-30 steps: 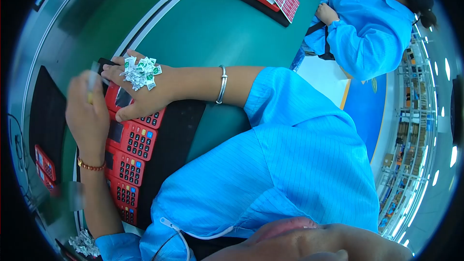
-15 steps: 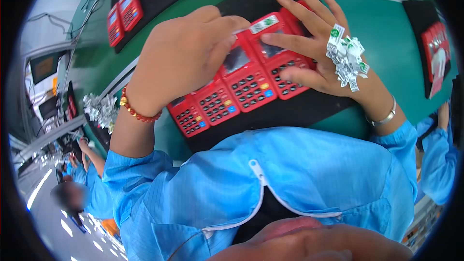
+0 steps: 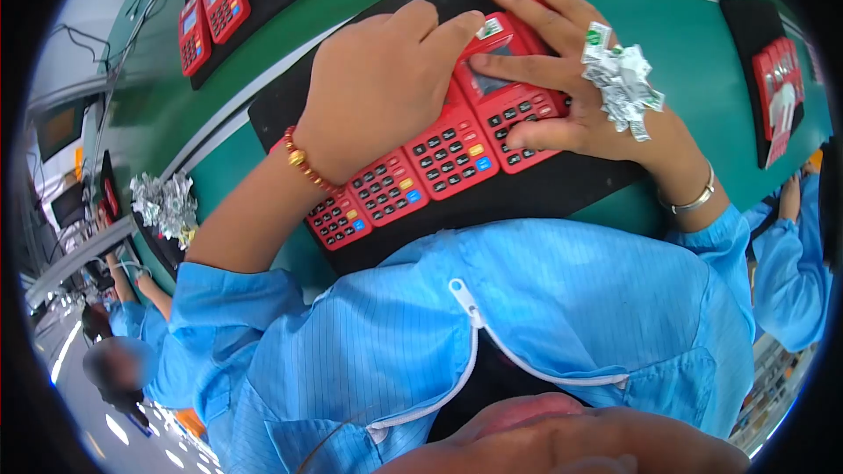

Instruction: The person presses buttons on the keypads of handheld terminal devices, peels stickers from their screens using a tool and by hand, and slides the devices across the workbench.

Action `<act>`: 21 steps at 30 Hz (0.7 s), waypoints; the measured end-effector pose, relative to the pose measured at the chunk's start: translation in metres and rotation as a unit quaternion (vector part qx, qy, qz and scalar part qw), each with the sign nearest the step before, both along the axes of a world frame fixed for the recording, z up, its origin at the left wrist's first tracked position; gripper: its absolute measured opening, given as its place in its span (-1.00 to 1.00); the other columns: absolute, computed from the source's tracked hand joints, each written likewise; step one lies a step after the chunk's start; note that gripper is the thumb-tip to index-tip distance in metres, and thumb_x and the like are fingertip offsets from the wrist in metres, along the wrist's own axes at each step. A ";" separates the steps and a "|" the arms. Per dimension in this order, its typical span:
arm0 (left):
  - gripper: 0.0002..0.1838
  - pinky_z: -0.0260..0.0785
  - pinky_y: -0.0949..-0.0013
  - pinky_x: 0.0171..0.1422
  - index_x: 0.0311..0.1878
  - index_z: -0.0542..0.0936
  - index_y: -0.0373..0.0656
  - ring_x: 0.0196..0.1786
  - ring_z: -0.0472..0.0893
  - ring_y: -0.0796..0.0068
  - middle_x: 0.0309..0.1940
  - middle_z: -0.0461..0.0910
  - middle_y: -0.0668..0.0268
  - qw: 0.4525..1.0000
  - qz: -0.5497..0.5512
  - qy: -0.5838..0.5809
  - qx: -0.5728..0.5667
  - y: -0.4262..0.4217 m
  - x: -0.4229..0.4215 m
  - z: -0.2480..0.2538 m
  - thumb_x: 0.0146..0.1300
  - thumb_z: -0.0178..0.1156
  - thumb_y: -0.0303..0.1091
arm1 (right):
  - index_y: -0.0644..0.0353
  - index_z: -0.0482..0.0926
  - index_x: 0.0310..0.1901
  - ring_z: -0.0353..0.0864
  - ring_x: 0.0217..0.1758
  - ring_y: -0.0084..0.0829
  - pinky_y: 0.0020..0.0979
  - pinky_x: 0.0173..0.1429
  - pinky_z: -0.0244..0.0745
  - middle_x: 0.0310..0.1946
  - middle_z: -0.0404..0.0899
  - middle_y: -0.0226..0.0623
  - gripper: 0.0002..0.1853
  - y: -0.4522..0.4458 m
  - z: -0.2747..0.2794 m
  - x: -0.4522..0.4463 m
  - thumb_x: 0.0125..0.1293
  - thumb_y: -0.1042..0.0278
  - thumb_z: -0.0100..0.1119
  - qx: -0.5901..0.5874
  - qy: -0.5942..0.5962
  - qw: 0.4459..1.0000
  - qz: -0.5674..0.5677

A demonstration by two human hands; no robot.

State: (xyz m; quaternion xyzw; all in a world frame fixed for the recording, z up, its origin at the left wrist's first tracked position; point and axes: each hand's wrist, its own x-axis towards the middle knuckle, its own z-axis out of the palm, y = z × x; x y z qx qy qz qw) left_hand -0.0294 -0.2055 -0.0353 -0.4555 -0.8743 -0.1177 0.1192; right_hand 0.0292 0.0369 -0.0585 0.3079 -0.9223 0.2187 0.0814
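Observation:
Several red card payment terminals with keypads lie side by side on a black mat. My left hand is over their upper parts, fingers curled and index fingertip on a white-and-green label at the top of one terminal. Its thumb and palm side are hidden. My right hand lies spread across the right-hand terminals, index finger by a screen and thumb on the keys. A crumpled cluster of white and green label stickers clings to the back of this hand.
Two red terminals lie on another black mat at upper left. More red terminals rest on a mat at right. A bunch of silvery labels stands at left. Co-workers in blue sit at left, and a blue sleeve shows at right.
My left hand has moved right and slightly up, its index finger now covering much of the label. My right hand stays spread on the terminals. The whole view has shifted slightly.

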 end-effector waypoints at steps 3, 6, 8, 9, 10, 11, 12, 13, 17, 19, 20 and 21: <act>-0.72 0.46 0.27 -0.32 0.10 0.71 0.01 -0.35 0.62 0.26 -0.37 0.56 0.31 0.996 -0.015 -0.055 0.066 0.007 -0.013 -0.006 0.34 0.25 -0.32 | -0.23 0.71 0.20 0.19 0.59 0.03 0.00 0.62 0.13 0.53 0.30 -0.19 -0.31 0.001 -0.004 0.003 0.06 -0.38 0.42 -0.009 0.009 1.000 -0.012; -0.79 0.48 0.24 -0.26 0.00 0.71 -0.05 -0.30 0.64 0.18 -0.34 0.59 0.24 0.992 -0.057 -0.082 0.071 0.007 -0.024 0.000 0.33 0.29 -0.32 | -0.21 0.68 0.25 0.15 0.61 0.03 0.04 0.60 0.18 0.57 0.24 -0.20 -0.22 0.001 -0.005 0.005 -0.05 -0.30 0.52 -0.012 0.005 1.000 -0.015; -0.86 0.49 0.20 -0.23 -0.11 0.72 -0.10 -0.34 0.64 0.15 -0.35 0.61 0.20 0.996 -0.057 -0.044 0.057 0.016 -0.023 0.001 0.31 0.33 -0.32 | -0.27 0.69 0.23 0.15 0.61 0.02 -0.01 0.67 0.02 0.53 0.29 -0.20 -0.30 -0.002 -0.007 0.003 0.08 -0.40 0.39 -0.009 0.011 1.000 -0.022; -0.86 0.49 0.22 -0.24 -0.13 0.71 -0.10 -0.34 0.64 0.17 -0.35 0.61 0.22 0.987 -0.065 -0.032 0.147 0.027 -0.026 -0.002 0.29 0.34 -0.32 | -0.26 0.69 0.23 0.15 0.61 -0.01 -0.03 0.67 0.01 0.53 0.30 -0.24 -0.31 -0.002 -0.005 0.004 0.09 -0.40 0.38 -0.010 0.000 1.000 -0.025; -0.87 0.48 0.23 -0.26 -0.15 0.71 -0.10 -0.35 0.64 0.19 -0.35 0.62 0.23 0.969 -0.074 -0.021 0.235 0.041 -0.028 0.004 0.28 0.35 -0.32 | -0.26 0.69 0.23 0.15 0.61 -0.01 -0.03 0.67 0.01 0.53 0.30 -0.24 -0.31 -0.002 -0.004 0.002 0.09 -0.40 0.38 -0.010 0.004 1.000 -0.025; -0.85 0.49 0.22 -0.25 -0.15 0.71 -0.09 -0.32 0.65 0.20 -0.33 0.62 0.26 0.969 -0.074 0.014 0.236 0.050 -0.027 0.016 0.27 0.36 -0.29 | -0.23 0.70 0.22 0.15 0.61 -0.02 -0.03 0.67 0.01 0.53 0.30 -0.26 -0.31 -0.001 -0.004 0.002 0.10 -0.40 0.38 -0.009 0.003 1.000 -0.020; -0.84 0.50 0.23 -0.22 -0.14 0.71 -0.08 -0.30 0.65 0.21 -0.30 0.64 0.27 0.977 -0.098 0.069 0.179 0.054 -0.018 0.023 0.26 0.36 -0.28 | -0.19 0.71 0.20 0.15 0.62 -0.03 -0.04 0.68 0.01 0.52 0.30 -0.28 -0.31 -0.002 -0.005 0.004 0.11 -0.39 0.37 -0.008 -0.002 1.000 -0.014; -0.82 0.52 0.24 -0.20 -0.12 0.71 -0.07 -0.29 0.66 0.22 -0.27 0.66 0.28 0.978 -0.116 0.123 0.121 0.058 -0.008 0.026 0.25 0.35 -0.27 | -0.19 0.71 0.20 0.15 0.62 -0.03 -0.04 0.68 0.01 0.52 0.30 -0.28 -0.31 0.000 -0.007 0.005 0.11 -0.39 0.37 -0.005 -0.006 1.000 -0.008; -0.54 0.57 0.23 -0.03 0.13 0.64 -0.03 -0.09 0.68 0.18 -0.04 0.67 0.25 0.968 -0.213 -0.099 0.085 0.039 0.012 0.022 0.13 0.43 -0.26 | -0.08 0.55 0.33 0.22 0.59 -0.09 0.06 0.67 -0.05 0.50 0.36 -0.28 -0.27 0.002 -0.004 0.004 0.18 -0.24 0.39 -0.013 0.050 0.999 0.000; -0.54 0.54 0.24 -0.03 0.17 0.62 -0.04 -0.10 0.67 0.16 -0.02 0.65 0.20 0.979 -0.117 -0.155 0.060 0.005 0.009 0.047 0.18 0.42 -0.26 | -0.07 0.62 0.28 0.13 0.65 -0.02 0.11 0.70 -0.20 0.54 0.28 -0.12 -0.33 0.003 -0.001 0.006 0.20 -0.25 0.35 0.082 0.060 0.995 -0.009; -0.63 0.51 0.25 -0.08 0.19 0.61 -0.04 -0.15 0.66 0.13 -0.05 0.64 0.20 0.979 -0.061 -0.177 0.085 -0.014 0.010 0.051 0.32 0.31 -0.31 | -0.13 0.66 0.25 0.14 0.64 0.00 0.13 0.68 -0.17 0.54 0.28 -0.11 -0.32 -0.002 0.005 0.007 0.21 -0.36 0.27 0.078 0.064 0.994 -0.030; -0.67 0.50 0.24 -0.11 0.18 0.61 -0.04 -0.17 0.65 0.12 -0.09 0.63 0.21 0.985 -0.024 -0.171 0.025 -0.033 0.008 0.053 0.36 0.25 -0.33 | -0.15 0.65 0.26 0.13 0.64 0.02 0.13 0.68 -0.16 0.55 0.27 -0.10 -0.31 -0.006 0.009 0.005 0.21 -0.40 0.25 0.080 0.069 0.994 -0.017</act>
